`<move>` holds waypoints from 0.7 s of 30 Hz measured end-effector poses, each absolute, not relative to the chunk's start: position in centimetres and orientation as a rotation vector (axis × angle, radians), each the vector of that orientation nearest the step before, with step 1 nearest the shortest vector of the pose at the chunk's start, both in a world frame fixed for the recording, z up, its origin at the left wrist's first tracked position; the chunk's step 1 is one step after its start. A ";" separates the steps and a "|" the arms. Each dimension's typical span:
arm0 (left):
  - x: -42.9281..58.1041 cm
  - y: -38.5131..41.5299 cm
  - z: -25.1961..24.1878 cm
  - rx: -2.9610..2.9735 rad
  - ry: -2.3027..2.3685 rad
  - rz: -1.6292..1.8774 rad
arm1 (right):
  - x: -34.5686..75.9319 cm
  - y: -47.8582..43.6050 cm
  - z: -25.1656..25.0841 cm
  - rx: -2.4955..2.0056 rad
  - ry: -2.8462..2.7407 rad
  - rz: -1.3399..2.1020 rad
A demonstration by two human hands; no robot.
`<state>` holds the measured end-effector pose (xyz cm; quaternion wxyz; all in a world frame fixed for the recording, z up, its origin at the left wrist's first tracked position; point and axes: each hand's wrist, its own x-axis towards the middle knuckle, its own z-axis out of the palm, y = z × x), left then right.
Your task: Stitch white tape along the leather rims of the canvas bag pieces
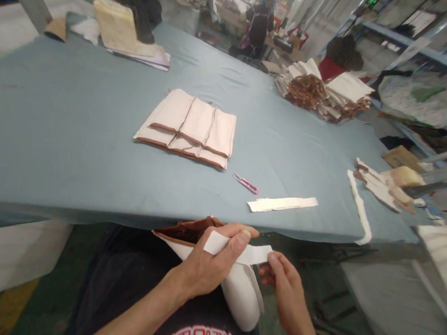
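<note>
A short white strip [260, 254] is stretched between my two hands at the table's front edge. My left hand [212, 260] is closed, its thumb pressing one end of the strip. With thumb and fingers, my right hand [284, 277] pinches the other end. Below and behind my left hand, a white fabric piece with a brown inside [238, 303] hangs over my lap; how far the left fingers grip it is hidden. Nearest on the table are a stack of white strips [282, 203] and pink-handled thread snips [246, 183].
Cream pieces with brown edges [191, 126] lie overlapped mid-table. Bundled cream and brown pieces [319, 90] are heaped at the far right. A yellowish block [119, 27] stands at the far left. Scraps [379, 184] lie at the right end. A person [255, 30] sits in the background.
</note>
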<state>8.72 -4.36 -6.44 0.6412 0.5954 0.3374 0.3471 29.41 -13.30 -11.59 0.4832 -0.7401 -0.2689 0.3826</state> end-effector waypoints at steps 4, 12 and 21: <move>8.6 -4.1 -5.8 1.386 0.693 0.667 | 30.0 -13.0 -9.2 -1.889 -0.883 0.638; 9.4 -3.7 -6.8 1.318 0.457 0.535 | 25.2 -9.3 -2.6 -1.486 -1.584 0.943; 9.3 -4.2 -7.3 1.213 0.521 0.630 | 24.4 -7.1 -3.6 -1.372 -1.705 1.068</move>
